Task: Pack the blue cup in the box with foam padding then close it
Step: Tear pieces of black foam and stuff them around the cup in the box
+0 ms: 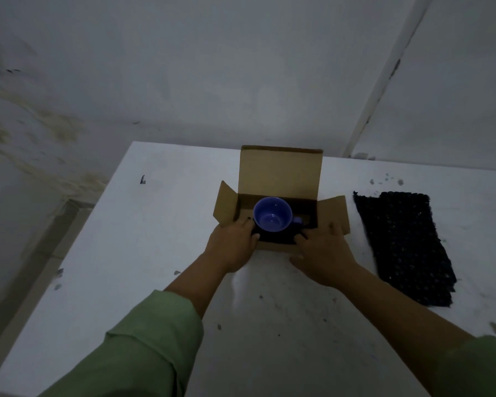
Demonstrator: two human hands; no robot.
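Both hands rest at the near edge of the box: the left hand spread, fingers on the rim; the right hand spread flat against the front. Inside sits the blue cup (mouth up, handle pointing right) on dark padding; a black foam sheet lies right of the box, long axis running near to far.

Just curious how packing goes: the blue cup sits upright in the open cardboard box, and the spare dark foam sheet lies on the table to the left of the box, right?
Nearly. The head view shows the foam sheet lying on the table to the right of the box, not the left. The blue cup does sit upright in the open box.
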